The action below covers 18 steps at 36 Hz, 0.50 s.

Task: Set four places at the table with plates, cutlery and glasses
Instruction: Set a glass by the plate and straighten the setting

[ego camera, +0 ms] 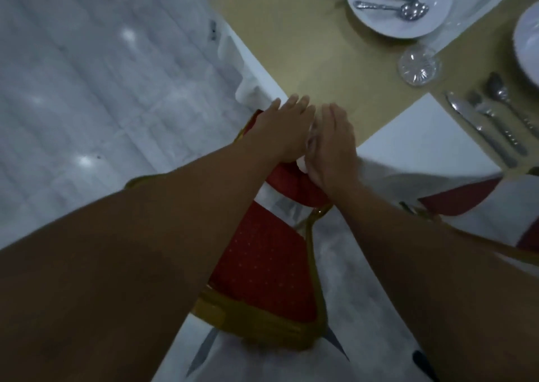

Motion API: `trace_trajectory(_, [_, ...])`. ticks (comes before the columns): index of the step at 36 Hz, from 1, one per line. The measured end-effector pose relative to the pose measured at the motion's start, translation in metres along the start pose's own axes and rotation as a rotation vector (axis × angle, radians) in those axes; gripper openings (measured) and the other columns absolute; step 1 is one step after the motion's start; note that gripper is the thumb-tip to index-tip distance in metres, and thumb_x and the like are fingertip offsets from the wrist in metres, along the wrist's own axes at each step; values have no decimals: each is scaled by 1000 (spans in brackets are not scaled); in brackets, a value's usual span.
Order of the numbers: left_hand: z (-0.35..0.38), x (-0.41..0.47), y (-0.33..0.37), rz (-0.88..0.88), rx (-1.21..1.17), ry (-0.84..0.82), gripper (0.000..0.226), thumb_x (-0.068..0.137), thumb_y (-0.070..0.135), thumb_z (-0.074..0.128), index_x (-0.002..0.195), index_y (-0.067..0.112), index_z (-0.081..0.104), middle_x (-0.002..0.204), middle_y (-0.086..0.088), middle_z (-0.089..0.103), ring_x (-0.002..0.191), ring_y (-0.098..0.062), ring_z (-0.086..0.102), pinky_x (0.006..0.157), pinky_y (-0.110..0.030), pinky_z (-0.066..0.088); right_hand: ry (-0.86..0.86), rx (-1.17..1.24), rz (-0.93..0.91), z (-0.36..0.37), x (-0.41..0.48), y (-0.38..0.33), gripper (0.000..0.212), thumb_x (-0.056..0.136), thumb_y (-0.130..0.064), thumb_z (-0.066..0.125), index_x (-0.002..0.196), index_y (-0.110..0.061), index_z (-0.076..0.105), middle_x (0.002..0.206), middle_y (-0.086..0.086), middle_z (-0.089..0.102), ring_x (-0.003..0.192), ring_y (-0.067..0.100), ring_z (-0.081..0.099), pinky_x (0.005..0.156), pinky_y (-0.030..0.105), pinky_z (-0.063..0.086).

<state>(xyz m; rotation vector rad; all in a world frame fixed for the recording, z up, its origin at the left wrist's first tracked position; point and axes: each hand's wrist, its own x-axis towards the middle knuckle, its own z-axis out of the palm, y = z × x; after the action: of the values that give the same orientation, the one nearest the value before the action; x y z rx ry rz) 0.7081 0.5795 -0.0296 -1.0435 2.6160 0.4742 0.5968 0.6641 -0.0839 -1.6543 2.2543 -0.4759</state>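
A pale, glassy thing, too blurred to name, sits at the near end of the gold runner. The left hand and right hand flank it close together with fingers straight, likely steadying it into place. Farther along the runner stand a glass and a plate, and cutlery lies at its right edge.

Worn on the head, wide-angle, looked forward and steeply down, framed askew, hung close above the left hand and right hand, caught the worktop corner at upper right, chair beneath, floor at left.
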Motion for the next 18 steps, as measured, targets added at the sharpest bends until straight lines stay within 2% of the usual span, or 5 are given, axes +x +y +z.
trace_trajectory(4, [-4,0,-23,70,41,1,57,103,29,34,154,9,21,164,-11,13,151,-26,11,121,-49,16,69,18,49,11,5,-27,56,103,-21,47,152,4,35,158,23,36,150,36,29,122,48,24])
trace_trajectory(9, [-15,0,-54,81,83,-10,62,101,32,32,156,10,16,165,-8,9,152,-23,8,122,-47,14,65,11,137,21,14,-47,54,104,-17,42,154,1,32,161,20,33,152,33,26,124,47,21])
trace_trajectory(13, [-28,0,-85,119,93,-55,69,91,34,19,156,9,14,165,-8,7,152,-23,5,122,-46,11,68,20,225,21,19,-68,68,96,-32,15,156,-1,30,163,18,29,153,31,23,126,44,15])
trace_trajectory(14, [-30,0,-92,130,103,-48,66,94,29,23,156,10,15,165,-8,7,152,-22,5,122,-46,11,73,17,242,22,21,-72,69,95,-31,16,155,0,30,163,19,30,153,32,23,126,44,15])
trace_trajectory(18, [-36,8,-120,192,133,-30,65,97,21,39,156,10,15,165,-8,9,152,-23,7,122,-46,12,57,-34,312,28,31,-85,59,101,-10,43,157,0,27,164,19,26,154,32,20,126,44,14])
